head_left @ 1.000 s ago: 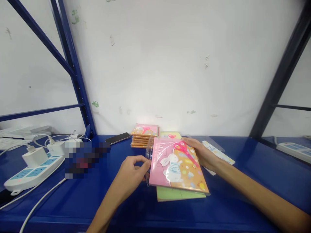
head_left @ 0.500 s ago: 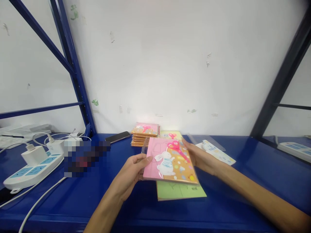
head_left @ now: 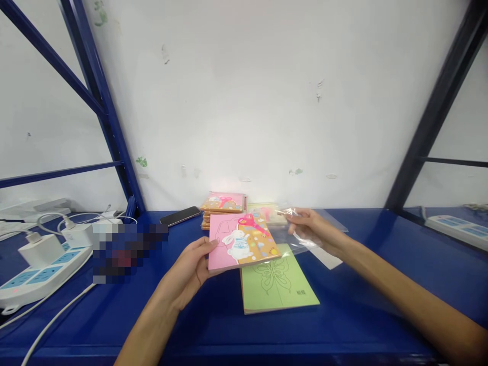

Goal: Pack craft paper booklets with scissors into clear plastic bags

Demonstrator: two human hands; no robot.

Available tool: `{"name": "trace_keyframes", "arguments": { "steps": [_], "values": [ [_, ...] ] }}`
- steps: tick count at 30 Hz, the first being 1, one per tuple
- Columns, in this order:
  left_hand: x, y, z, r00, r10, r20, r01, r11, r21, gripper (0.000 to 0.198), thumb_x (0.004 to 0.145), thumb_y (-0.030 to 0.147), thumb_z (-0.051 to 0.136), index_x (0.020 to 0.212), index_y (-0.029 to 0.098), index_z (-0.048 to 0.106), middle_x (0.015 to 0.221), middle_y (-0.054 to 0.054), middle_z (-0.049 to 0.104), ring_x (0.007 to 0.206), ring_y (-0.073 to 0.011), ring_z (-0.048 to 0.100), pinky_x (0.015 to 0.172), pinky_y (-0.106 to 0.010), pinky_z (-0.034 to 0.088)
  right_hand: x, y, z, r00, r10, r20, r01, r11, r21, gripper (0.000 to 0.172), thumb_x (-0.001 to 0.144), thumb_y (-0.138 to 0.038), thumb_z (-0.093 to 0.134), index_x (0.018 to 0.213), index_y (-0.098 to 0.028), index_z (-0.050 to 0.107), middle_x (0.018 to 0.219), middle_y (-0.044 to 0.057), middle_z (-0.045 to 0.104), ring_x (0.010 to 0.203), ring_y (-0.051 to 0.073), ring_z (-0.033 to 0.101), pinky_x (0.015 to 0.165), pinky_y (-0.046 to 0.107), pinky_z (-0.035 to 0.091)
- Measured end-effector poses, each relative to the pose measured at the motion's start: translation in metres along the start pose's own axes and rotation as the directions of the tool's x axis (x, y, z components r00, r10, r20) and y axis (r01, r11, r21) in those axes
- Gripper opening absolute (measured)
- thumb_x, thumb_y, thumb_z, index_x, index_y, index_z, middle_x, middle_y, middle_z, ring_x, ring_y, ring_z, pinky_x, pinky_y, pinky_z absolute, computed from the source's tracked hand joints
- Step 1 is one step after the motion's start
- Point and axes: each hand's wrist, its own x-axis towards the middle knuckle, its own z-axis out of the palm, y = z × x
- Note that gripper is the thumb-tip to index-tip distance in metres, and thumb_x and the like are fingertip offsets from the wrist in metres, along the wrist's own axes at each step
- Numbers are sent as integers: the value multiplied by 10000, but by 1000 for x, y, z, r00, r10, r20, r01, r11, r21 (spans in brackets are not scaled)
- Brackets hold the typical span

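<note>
My left hand [head_left: 196, 259] grips a pink paper-craft booklet [head_left: 219, 256] by its left edge, thumb on top. On its cover lie a white rabbit picture, an orange dotted panel and pink scissors [head_left: 249, 222]. My right hand [head_left: 308, 226] pinches a clear plastic bag [head_left: 301, 243] just right of the booklet. The bag spreads towards the booklet's right side; I cannot tell whether it covers that edge. Below the booklet, a green booklet [head_left: 280, 284] with a butterfly outline lies on the blue table, its top left corner hidden.
Behind the booklet stands a stack of packaged booklets [head_left: 223, 203], beside a pale yellow booklet [head_left: 263, 209]. A phone [head_left: 180, 216] lies left of them. White paper [head_left: 326, 256] sits partly under my right hand. A power strip [head_left: 46, 272] with chargers and cables occupies the left.
The pink booklet has shifted left in my left hand. My right hand has left its edge and drawn the clear bag to the right. More of the green booklet shows.
</note>
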Motion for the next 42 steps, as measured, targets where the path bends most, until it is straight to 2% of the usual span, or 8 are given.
{"name": "trace_keyframes", "arguments": {
  "steps": [4, 10, 15, 18, 24, 28, 33, 42],
  "values": [
    [1, 3, -1, 1000, 3, 29, -1, 998, -68, 338, 946, 59, 559, 1282, 30, 582, 1213, -222, 738, 856, -206, 776, 746, -287, 655, 8, -8, -30, 992, -87, -95, 91, 995, 35, 330, 755, -425, 828, 970, -183, 761, 642, 7, 592, 584, 143, 513, 535, 275, 404],
    [6, 2, -8, 1000, 8, 13, -7, 995, -101, 331, 956, 24, 522, 1284, 6, 565, 1118, -219, 767, 839, -221, 783, 731, -302, 665, 21, 1, -106, 969, -56, -241, -26, 946, -323, 483, 746, -616, 777, 982, -195, 764, 627, 21, 604, 517, 152, 507, 483, 303, 393],
    [8, 0, -6, 1000, -30, 10, 31, 992, -121, 318, 956, 17, 515, 1270, 21, 571, 1065, -201, 781, 778, -215, 783, 677, -290, 660, 28, 15, -127, 780, -259, -569, -243, 713, -658, 530, 831, -542, 686, 1153, -121, 697, 963, 175, 730, 881, 326, 668, 756, 432, 499],
    [7, -1, -5, 999, -30, 28, 33, 992, -120, 327, 954, 29, 526, 1279, 21, 569, 1077, -212, 777, 828, -242, 786, 718, -316, 662, 24, 10, -106, 692, -515, -506, -130, 601, -789, 348, 921, -460, 570, 1060, -174, 711, 1056, 149, 737, 988, 323, 659, 871, 437, 466],
    [1, -3, -1, 997, -32, 77, 40, 993, -111, 395, 938, 19, 542, 1332, 36, 553, 1136, -210, 765, 894, -252, 782, 746, -311, 652, 0, 9, -12, 955, -288, -76, 182, 765, -617, 656, 978, -701, 350, 757, -183, 686, 589, 52, 644, 520, 181, 564, 535, 307, 405],
    [-1, -5, 7, 992, -56, 115, 67, 993, -94, 454, 926, 18, 556, 1379, 25, 527, 1170, -223, 754, 932, -279, 778, 766, -329, 651, -8, 21, 30, 966, -166, 198, 248, 808, -534, 568, 939, -680, 509, 668, -190, 607, 611, 24, 610, 496, 137, 506, 480, 278, 330],
    [-2, 2, 1, 994, -31, 110, 39, 996, -78, 511, 918, 38, 585, 1424, 30, 507, 1145, -214, 767, 884, -267, 787, 754, -317, 654, 2, 28, 19, 991, -62, 119, 101, 929, -357, 499, 951, -638, 520, 760, -192, 637, 599, 3, 592, 424, 106, 465, 438, 261, 309],
    [-7, 17, -14, 997, 25, 71, -18, 996, -91, 588, 890, 37, 611, 1465, 51, 489, 1119, -199, 779, 911, -281, 784, 810, -338, 649, 14, 42, -6, 963, -266, -45, 163, 705, -690, 553, 958, -588, 523, 1303, -171, 637, 802, 72, 744, 551, 202, 635, 623, 342, 470]
  ]
}}
